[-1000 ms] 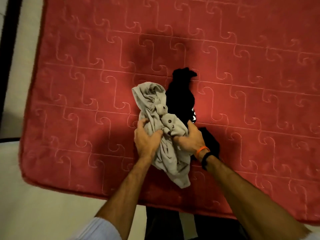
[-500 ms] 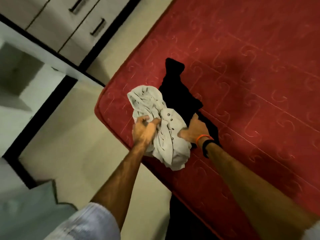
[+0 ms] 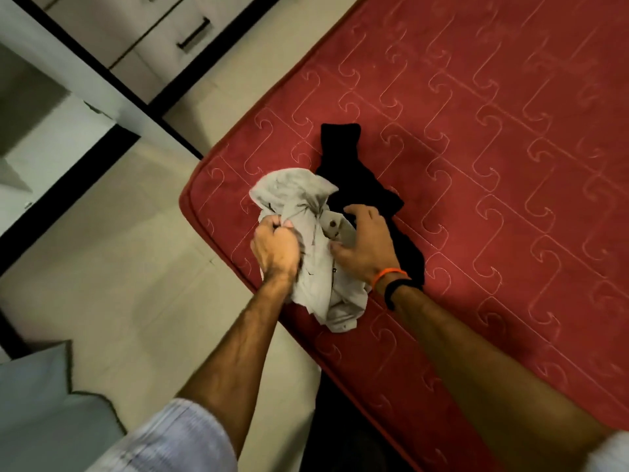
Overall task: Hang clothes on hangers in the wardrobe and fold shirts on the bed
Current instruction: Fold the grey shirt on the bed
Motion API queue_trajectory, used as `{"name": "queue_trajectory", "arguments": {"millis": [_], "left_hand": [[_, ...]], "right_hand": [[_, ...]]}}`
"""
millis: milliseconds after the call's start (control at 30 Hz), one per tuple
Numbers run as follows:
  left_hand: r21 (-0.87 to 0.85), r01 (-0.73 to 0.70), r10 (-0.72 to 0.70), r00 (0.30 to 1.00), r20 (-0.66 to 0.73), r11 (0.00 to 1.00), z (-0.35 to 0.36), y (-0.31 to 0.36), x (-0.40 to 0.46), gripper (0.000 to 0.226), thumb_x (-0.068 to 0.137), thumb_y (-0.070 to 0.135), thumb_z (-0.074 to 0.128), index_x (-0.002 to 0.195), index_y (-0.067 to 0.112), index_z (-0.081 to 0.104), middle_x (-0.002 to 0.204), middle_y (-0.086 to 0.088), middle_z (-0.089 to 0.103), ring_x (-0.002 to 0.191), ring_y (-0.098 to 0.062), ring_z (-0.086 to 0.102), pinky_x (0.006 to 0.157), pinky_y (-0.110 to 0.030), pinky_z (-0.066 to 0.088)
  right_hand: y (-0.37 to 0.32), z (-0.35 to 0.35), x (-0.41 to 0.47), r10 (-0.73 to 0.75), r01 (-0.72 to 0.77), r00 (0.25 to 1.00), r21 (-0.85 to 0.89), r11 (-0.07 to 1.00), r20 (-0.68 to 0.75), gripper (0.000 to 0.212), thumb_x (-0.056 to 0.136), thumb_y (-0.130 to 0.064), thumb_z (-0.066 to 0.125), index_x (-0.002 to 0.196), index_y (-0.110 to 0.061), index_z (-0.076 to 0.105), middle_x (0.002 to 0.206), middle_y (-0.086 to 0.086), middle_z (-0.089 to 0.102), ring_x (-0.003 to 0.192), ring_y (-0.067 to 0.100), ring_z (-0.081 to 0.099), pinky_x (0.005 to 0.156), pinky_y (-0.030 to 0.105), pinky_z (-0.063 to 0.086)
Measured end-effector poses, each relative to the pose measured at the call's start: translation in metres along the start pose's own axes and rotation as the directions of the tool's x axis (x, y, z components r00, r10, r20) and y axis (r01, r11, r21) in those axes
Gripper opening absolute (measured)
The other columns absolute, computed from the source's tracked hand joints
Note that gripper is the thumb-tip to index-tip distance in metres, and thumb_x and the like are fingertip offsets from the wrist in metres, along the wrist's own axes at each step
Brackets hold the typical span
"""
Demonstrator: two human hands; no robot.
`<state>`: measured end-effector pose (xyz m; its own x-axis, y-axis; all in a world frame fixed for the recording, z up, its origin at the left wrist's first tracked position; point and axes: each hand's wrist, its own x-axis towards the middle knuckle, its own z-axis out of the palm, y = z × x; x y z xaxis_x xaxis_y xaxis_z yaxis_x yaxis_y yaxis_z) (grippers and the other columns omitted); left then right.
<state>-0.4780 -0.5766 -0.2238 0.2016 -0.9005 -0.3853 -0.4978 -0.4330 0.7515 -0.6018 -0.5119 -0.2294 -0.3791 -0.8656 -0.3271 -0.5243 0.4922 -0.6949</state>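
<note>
Head view: A red quilted mattress [image 3: 476, 165] lay at an angle, its corner toward pale floor tiles [image 3: 119, 250]. Drawers [image 3: 163, 39] with dark handles stood beyond. A crumpled grey shirt [image 3: 320, 267] sat near the corner, partly over a black garment [image 3: 360, 185]. The left hand [image 3: 275, 250] gripped the shirt in a fist. The right hand [image 3: 367, 243], fingers spread, rested on both.
</note>
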Motion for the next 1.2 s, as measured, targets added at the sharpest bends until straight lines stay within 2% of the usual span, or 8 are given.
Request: {"name": "queue_trajectory", "arguments": {"millis": [233,367,433,667,767,833,1000,1200], "left_hand": [[-0.365,-0.244,0.308,0.943,0.129,0.898,-0.019,0.019,-0.052,0.016,0.086,0.007,0.045,0.077,0.008,0.058,0.077,-0.009,0.052,0.069,-0.019,0.044,0.062,-0.029,0.037],[-0.435,-0.186,0.256,0.96,0.108,0.881,-0.026,0.044,-0.091,0.017,0.09,0.006,0.055,0.076,0.013,0.06,0.073,0.001,0.054,0.067,-0.006,0.048,0.066,-0.024,0.041],[-0.43,-0.144,0.24,0.955,0.177,0.891,-0.027,0.057,-0.114,0.003,0.089,0.019,0.064,0.088,0.016,0.065,0.082,0.004,0.063,0.077,-0.011,0.057,0.073,-0.029,0.047],[-0.145,-0.307,0.339,0.821,0.46,0.941,0.004,0.067,-0.215,0.081,0.061,0.058,0.082,0.129,0.022,0.056,0.119,0.007,0.068,0.107,-0.008,0.066,0.094,-0.034,0.055],[-0.056,-0.359,0.325,0.756,0.568,0.932,0.031,0.068,-0.254,0.094,0.052,0.074,0.08,0.13,0.028,0.058,0.122,0.011,0.067,0.112,-0.006,0.063,0.1,-0.037,0.052],[-0.05,-0.392,0.324,0.675,0.663,0.919,0.049,0.067,-0.285,0.083,0.054,0.069,0.083,0.124,0.031,0.061,0.116,0.014,0.069,0.108,-0.003,0.064,0.098,-0.034,0.052],[0.036,-0.581,0.423,0.633,0.649,0.813,0.088,0.057,-0.347,0.04,0.073,0.036,0.084,0.104,0.027,0.062,0.098,0.012,0.067,0.092,-0.009,0.063,0.084,-0.03,0.053],[-0.15,-0.591,0.552,0.591,0.588,0.792,0.115,0.073,-0.391,0.007,0.088,0.022,0.063,0.093,0.024,0.067,0.084,0.007,0.069,0.082,-0.014,0.064,0.079,-0.039,0.054]], "right_hand": [[-0.01,-0.035,-0.019,0.016,-0.072,0.98,0.278,0.958,0.197,0.058,0.078,-0.018,0.073,0.132,-0.017,0.053,0.119,0.002,0.067,0.107,0.021,0.063,0.094,0.039,0.051],[0.0,-0.063,-0.054,-0.02,-0.1,0.966,0.442,0.891,0.259,0.015,0.081,-0.005,0.068,0.093,-0.013,0.07,0.084,-0.002,0.074,0.079,0.013,0.069,0.073,0.035,0.055],[0.01,-0.08,-0.078,-0.016,-0.141,0.967,0.585,0.798,0.255,0.024,0.088,0.006,0.06,0.083,-0.017,0.067,0.067,-0.013,0.07,0.064,0.002,0.065,0.06,0.022,0.05],[0.062,-0.152,-0.168,0.215,-0.116,0.976,0.933,0.341,0.043,0.024,0.091,-0.004,0.06,0.112,0.004,0.066,0.112,0.022,0.069,0.1,0.031,0.067,0.092,0.043,0.054],[0.088,-0.189,-0.204,0.26,-0.047,0.966,0.968,0.245,-0.019,0.031,0.094,-0.013,0.058,0.115,0.009,0.061,0.095,0.017,0.074,0.084,0.025,0.073,0.075,0.034,0.059],[0.108,-0.21,-0.226,0.325,0.001,0.944,0.986,0.165,-0.055,0.027,0.099,-0.013,0.052,0.115,0.008,0.059,0.084,0.011,0.074,0.072,0.017,0.072,0.065,0.028,0.059],[0.148,-0.247,-0.27,0.515,0.217,0.837,0.976,0.001,-0.186,0.016,0.097,-0.013,0.055,0.102,-0.005,0.067,0.101,0.017,0.066,0.091,0.029,0.064,0.096,0.047,0.05],[0.189,-0.26,-0.321,0.667,0.064,0.742,0.997,0.032,-0.069,0.01,0.091,-0.011,0.059,0.081,-0.008,0.062,0.059,0.002,0.06,0.05,0.011,0.059,0.051,0.025,0.053]]}}
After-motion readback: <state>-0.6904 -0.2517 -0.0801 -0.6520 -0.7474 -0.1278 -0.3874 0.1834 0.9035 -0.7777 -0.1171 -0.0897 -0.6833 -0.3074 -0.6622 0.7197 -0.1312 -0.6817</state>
